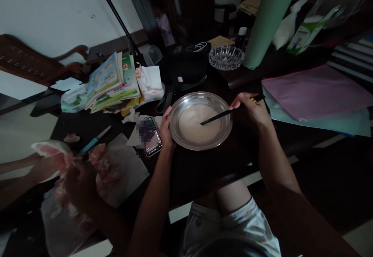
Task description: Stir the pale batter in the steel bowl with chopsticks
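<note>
A round metal bowl point(201, 146) sits on the dark table in front of me, with a pale, milky liquid point(194, 130) in it. My left hand point(166, 129) is closed on the bowl's left rim, thumb towards the top edge. In my right hand point(254, 108) I grip dark chopsticks point(218, 115), slanting down to the left. Their tips dip into the liquid near the bowl's middle, where the surface looks swirled. Left of the bowl, close to my left hand, lies a lit phone point(152, 137).
At the left, another person's hands point(80, 179) handle pink-fleshed fruit, apparently pomelo, over white sheets point(128, 171). A blue-handled knife point(90, 144) lies nearby. Books point(110, 82) are stacked behind. A glass ashtray point(226, 58), green flask point(269, 23) and pink folder point(317, 93) stand or lie right.
</note>
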Motion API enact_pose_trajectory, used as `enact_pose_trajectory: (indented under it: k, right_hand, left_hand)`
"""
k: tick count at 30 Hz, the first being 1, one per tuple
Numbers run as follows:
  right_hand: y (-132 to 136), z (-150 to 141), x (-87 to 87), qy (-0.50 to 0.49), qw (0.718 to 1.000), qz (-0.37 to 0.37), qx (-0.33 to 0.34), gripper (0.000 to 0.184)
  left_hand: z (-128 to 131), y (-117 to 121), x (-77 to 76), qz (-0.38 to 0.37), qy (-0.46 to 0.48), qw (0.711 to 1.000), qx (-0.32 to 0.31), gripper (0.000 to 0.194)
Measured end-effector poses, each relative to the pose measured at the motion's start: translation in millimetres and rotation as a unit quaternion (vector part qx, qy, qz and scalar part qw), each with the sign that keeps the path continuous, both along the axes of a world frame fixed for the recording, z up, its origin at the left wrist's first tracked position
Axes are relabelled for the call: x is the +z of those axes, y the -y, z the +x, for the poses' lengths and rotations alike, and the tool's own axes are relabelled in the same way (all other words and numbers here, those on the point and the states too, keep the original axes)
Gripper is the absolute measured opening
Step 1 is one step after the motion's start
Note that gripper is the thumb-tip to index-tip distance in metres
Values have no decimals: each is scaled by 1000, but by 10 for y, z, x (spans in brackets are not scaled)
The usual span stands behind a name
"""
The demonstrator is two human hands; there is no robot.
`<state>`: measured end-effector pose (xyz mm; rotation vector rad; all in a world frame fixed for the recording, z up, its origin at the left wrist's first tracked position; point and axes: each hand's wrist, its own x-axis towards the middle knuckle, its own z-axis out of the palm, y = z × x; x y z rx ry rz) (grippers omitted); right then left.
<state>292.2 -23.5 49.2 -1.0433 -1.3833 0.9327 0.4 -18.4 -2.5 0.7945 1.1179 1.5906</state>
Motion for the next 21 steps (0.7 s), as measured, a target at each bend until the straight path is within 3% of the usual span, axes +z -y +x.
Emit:
enact_pose_trajectory:
  k: [4,10,15,21]
  right_hand:
    - [15,-26,14,14,997,-19,76,42]
    - [8,0,7,7,1000,-8,8,44]
    - [18,-40,25,21,996,-17,89,42]
    - [-5,8,-12,-5,1000,3,-2,43]
  left_hand:
    - [-3,4,0,2,-5,1000,-7,38]
    - [-9,0,-14,3,-15,1000,-8,39]
    - [-11,-5,-22,8,-19,1000,-9,40]
    - [-15,-9,-43,7,-22,1000,-11,42]
